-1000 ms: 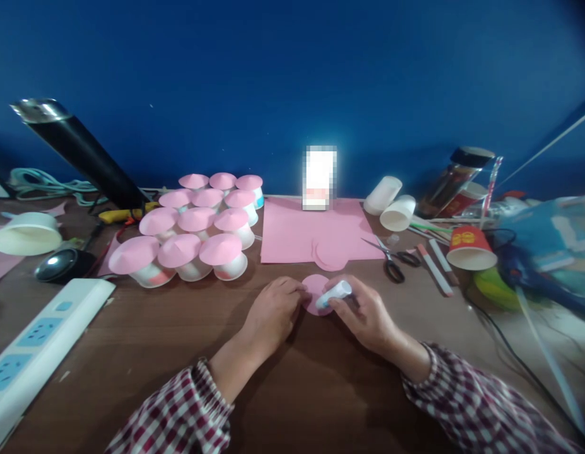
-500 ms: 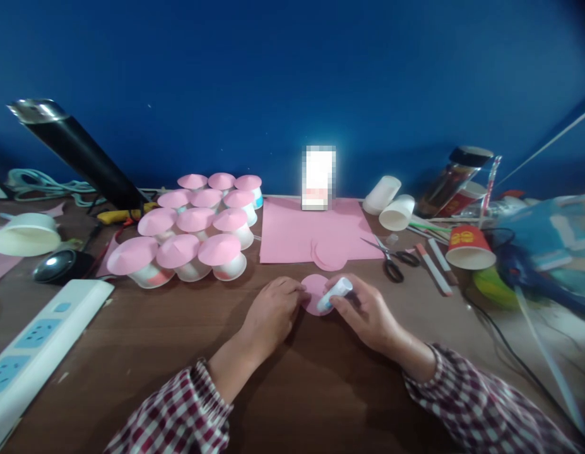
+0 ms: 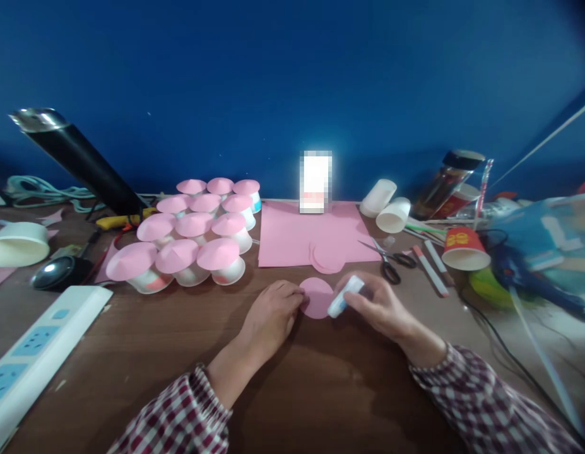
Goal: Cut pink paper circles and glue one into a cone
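A pink paper circle (image 3: 317, 298) lies flat on the brown table before me. The bunched fingertips of my left hand (image 3: 276, 309) press on its left edge. Just off its right side, my right hand (image 3: 378, 306) is closed round a white glue stick (image 3: 346, 295), tilted with the lower end near the circle's rim; motion blurs it slightly. Beyond my hands, more cut pink circles (image 3: 329, 258) overlap the front edge of the large pink paper sheets (image 3: 285, 236).
Left stand several paper cups with pink cone tops (image 3: 219, 254), near a power strip (image 3: 50, 340). A lit phone (image 3: 315, 183) leans at the back wall. Right are scissors (image 3: 390, 260), white cups (image 3: 394, 215), markers (image 3: 430, 271) and a red cup (image 3: 465, 247).
My right hand has moved the glue stick rightward, from over the pink circle to just outside its right edge. My left hand stays on the circle's left edge.
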Demonstrator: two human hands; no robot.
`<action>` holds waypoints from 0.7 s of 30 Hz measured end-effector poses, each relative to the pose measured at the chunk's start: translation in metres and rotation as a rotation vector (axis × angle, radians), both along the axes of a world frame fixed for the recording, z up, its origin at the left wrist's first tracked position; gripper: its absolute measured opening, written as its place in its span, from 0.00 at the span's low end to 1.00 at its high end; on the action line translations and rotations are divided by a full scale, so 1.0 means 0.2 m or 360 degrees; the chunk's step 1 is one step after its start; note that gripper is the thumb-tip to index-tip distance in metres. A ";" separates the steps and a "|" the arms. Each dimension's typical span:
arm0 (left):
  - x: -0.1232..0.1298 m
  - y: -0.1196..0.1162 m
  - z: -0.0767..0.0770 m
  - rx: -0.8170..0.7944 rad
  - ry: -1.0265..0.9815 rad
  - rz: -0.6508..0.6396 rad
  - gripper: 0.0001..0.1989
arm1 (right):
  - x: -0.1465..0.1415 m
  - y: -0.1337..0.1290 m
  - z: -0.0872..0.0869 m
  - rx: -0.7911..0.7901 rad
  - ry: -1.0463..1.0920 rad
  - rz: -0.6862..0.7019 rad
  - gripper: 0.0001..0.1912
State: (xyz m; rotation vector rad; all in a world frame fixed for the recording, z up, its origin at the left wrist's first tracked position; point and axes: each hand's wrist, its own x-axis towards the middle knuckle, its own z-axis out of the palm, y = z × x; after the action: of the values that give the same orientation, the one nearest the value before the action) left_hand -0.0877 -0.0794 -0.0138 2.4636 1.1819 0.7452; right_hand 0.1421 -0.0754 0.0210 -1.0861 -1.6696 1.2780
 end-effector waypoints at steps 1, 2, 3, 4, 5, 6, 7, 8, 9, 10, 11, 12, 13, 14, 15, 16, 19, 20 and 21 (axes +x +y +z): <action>0.00 0.00 0.00 0.0002 -0.0015 0.0004 0.14 | 0.03 0.01 0.00 -0.0041 0.0131 -0.0046 0.09; 0.00 0.00 0.01 0.0000 -0.0031 0.0012 0.13 | 0.06 0.03 0.00 -0.0058 0.0232 -0.0100 0.10; 0.00 -0.01 0.01 -0.0001 -0.0048 0.0023 0.13 | 0.09 0.05 0.00 -0.0062 0.0283 -0.0161 0.12; 0.00 -0.01 0.01 0.0001 -0.0067 0.0030 0.12 | 0.11 0.06 0.00 -0.0044 0.0283 -0.0226 0.13; 0.00 -0.01 0.02 0.0004 -0.0086 0.0030 0.12 | 0.14 0.07 -0.01 -0.0004 0.0228 -0.0295 0.14; 0.00 -0.01 0.02 0.0005 -0.0099 0.0024 0.12 | 0.16 0.08 -0.02 0.0062 0.0120 -0.0364 0.14; 0.00 -0.01 0.02 0.0004 -0.0105 0.0021 0.12 | 0.18 0.09 -0.04 0.0153 -0.0031 -0.0428 0.14; -0.01 -0.02 0.02 -0.0002 -0.0103 0.0023 0.12 | 0.20 0.10 -0.05 0.0252 -0.0207 -0.0484 0.13; -0.01 -0.02 0.02 -0.0011 -0.0094 0.0030 0.12 | 0.22 0.10 -0.07 0.0345 -0.0387 -0.0534 0.13; -0.01 -0.02 0.02 -0.0019 -0.0084 0.0042 0.12 | 0.23 0.10 -0.08 0.0419 -0.0550 -0.0570 0.12; 0.00 -0.02 0.02 -0.0020 -0.0078 0.0057 0.12 | 0.25 0.10 -0.10 0.0473 -0.0683 -0.0601 0.11; 0.00 -0.02 0.02 -0.0014 -0.0076 0.0073 0.13 | 0.26 0.10 -0.11 0.0512 -0.0791 -0.0626 0.11; 0.00 -0.02 0.02 0.0002 -0.0075 0.0092 0.13 | 0.27 0.10 -0.12 0.0539 -0.0879 -0.0644 0.11; 0.00 -0.02 0.02 0.0023 -0.0066 0.0123 0.14 | 0.28 0.09 -0.13 0.0560 -0.0955 -0.0660 0.10; 0.00 -0.03 0.02 0.0052 -0.0044 0.0173 0.14 | 0.29 0.09 -0.14 0.0580 -0.1029 -0.0679 0.10; 0.00 -0.03 0.02 0.0083 -0.0008 0.0243 0.14 | 0.30 0.09 -0.14 0.0603 -0.1103 -0.0699 0.09; 0.00 -0.02 0.02 0.0151 0.0130 0.0464 0.15 | 0.30 0.09 -0.13 0.0706 -0.1305 -0.0738 0.08; 0.00 -0.02 0.01 0.0153 0.0161 0.0497 0.16 | 0.29 0.09 -0.12 0.0758 -0.1362 -0.0745 0.08; 0.00 -0.02 0.01 0.0146 0.0178 0.0503 0.15 | 0.27 0.08 -0.12 0.0815 -0.1403 -0.0745 0.08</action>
State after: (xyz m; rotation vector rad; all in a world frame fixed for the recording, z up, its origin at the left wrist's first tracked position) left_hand -0.0885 -0.0838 -0.0121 2.4479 1.6395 0.7657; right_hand 0.1966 -0.0592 -0.0022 -1.6838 -1.9982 0.0088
